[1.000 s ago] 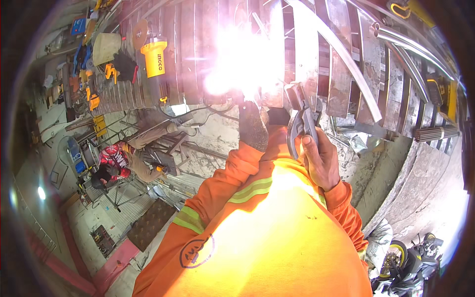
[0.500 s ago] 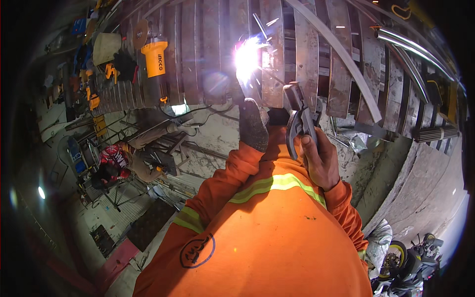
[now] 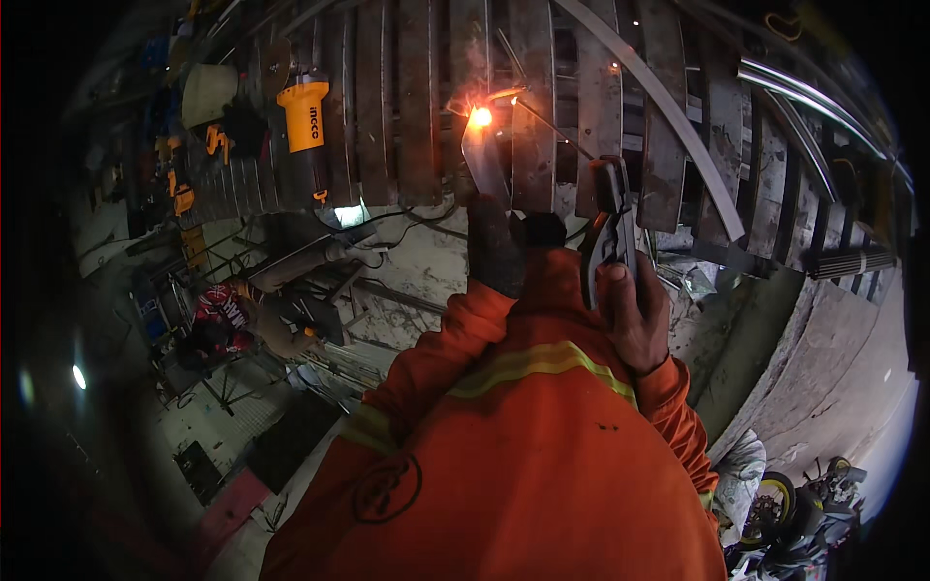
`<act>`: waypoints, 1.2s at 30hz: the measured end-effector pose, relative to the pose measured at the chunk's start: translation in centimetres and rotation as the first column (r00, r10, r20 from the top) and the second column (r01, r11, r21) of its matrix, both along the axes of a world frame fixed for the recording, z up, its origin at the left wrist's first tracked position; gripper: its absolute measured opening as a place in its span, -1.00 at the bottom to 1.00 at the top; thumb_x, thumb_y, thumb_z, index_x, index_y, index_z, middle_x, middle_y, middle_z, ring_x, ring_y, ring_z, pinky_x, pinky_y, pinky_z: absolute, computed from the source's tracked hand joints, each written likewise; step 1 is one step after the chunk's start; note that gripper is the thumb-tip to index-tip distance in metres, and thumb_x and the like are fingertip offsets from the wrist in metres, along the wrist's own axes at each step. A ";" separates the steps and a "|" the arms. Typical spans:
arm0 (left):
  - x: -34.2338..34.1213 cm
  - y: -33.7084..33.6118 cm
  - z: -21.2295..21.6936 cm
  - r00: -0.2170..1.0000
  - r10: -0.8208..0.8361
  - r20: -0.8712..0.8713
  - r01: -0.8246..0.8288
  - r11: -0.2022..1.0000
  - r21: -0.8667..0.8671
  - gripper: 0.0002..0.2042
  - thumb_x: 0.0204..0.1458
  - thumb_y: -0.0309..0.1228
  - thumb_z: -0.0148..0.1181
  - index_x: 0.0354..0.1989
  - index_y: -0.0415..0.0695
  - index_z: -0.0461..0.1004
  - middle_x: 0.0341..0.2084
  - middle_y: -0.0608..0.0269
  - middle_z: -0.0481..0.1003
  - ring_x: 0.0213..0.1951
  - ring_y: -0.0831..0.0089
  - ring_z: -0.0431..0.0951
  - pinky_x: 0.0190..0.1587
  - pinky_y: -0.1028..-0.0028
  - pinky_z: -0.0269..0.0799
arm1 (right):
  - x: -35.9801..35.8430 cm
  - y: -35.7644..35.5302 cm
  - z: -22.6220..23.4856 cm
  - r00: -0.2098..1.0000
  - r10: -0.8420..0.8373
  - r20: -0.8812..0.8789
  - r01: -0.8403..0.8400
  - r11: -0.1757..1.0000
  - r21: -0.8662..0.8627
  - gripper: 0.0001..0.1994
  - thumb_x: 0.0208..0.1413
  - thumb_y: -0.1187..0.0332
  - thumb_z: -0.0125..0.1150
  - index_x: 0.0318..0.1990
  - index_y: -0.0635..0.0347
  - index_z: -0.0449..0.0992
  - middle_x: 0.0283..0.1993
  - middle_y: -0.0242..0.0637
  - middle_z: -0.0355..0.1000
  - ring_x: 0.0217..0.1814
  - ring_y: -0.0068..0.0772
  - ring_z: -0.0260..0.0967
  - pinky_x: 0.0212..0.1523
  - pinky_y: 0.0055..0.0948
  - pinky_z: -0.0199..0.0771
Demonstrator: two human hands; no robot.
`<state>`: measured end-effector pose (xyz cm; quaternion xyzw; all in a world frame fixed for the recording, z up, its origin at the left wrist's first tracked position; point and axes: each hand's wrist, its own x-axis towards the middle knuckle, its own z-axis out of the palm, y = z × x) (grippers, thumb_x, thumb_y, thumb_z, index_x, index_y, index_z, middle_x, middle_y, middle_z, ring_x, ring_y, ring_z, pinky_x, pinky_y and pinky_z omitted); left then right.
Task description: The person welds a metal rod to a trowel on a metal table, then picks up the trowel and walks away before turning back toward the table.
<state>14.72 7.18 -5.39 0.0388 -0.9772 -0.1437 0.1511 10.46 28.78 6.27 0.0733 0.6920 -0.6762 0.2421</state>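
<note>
1. The blinding white flare seen a second ago is being replaced by a small orange glowing spot (image 3: 480, 117), so the metal around it is now being shown much more clearly; the hands and arms are being kept in nearly the same places.
2. A flat metal strip (image 3: 481, 160) is being held up by the left hand (image 3: 496, 247), which is being worn in a dark glove and is being closed around the strip's lower end.
3. The glowing spot is being seen at the strip's upper end, where it is touching the row of upright metal bars (image 3: 417, 107); this point is lying above the left hand and up to the left of the right hand.
4. The electrode holder (image 3: 610, 228) is being gripped by the bare right hand (image 3: 635, 315), fingers clenched round its handle, with a thin rod (image 3: 552, 126) being run from it toward the glow.
5. Both forearms are being covered by orange sleeves (image 3: 504, 387) with a reflective band.
6. A curved metal bar (image 3: 668, 107) is being seen crossing the uprights to the right of the rod.
7. A yellow power tool (image 3: 303, 114) is being seen hanging well to the left.
8. The left fingers are being hidden by the glove and the sleeve, and the dark rim of the view is being left hard to make out.
</note>
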 end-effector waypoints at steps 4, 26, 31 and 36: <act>-0.5 0.5 0.9 0.996 0.053 0.076 -0.069 0.975 0.213 -0.35 0.15 -0.47 0.14 0.33 -0.50 0.00 0.28 -0.40 0.13 0.34 -0.16 0.13 0.37 0.18 0.05 | -0.1 0.1 0.3 0.999 -0.034 -0.018 0.034 0.999 0.002 -0.61 0.37 0.05 -0.08 -0.18 0.26 0.42 -0.59 -0.51 0.24 -0.60 -0.73 0.06 -0.58 -0.60 0.01; -4.5 -5.4 11.9 0.820 -0.371 0.436 -0.506 -0.114 0.855 -0.52 0.19 0.07 0.07 -0.02 -0.14 0.43 -0.76 0.27 0.39 -0.91 0.56 0.16 -0.88 0.55 -0.04 | -1.5 5.3 0.1 0.939 -0.331 -0.093 0.331 0.944 -0.012 -0.52 0.38 0.00 -0.10 0.08 0.29 0.41 -0.55 -0.48 0.27 -0.70 -0.72 0.13 -0.69 -0.65 0.06; -5.1 -5.1 11.2 0.808 -0.408 0.424 -0.567 -0.347 0.747 -0.60 0.19 0.05 0.09 -0.12 -0.05 0.45 -0.66 0.33 0.41 -0.88 0.61 0.11 -0.85 0.59 -0.06 | -1.4 6.5 0.6 0.927 -0.365 -0.089 0.364 0.931 -0.022 -0.51 0.37 -0.01 -0.09 0.10 0.29 0.39 -0.52 -0.47 0.28 -0.69 -0.72 0.15 -0.69 -0.66 0.09; -8.2 -5.3 10.0 0.693 -0.269 0.668 -0.673 0.091 0.734 -0.63 0.15 0.04 0.16 -0.22 -0.03 0.48 -0.74 0.34 0.39 -0.85 0.62 0.18 -0.82 0.59 -0.02 | -1.1 7.3 0.7 0.920 -0.378 -0.102 0.378 0.926 -0.026 -0.52 0.36 -0.01 -0.07 0.08 0.28 0.40 -0.51 -0.45 0.29 -0.68 -0.72 0.15 -0.68 -0.67 0.09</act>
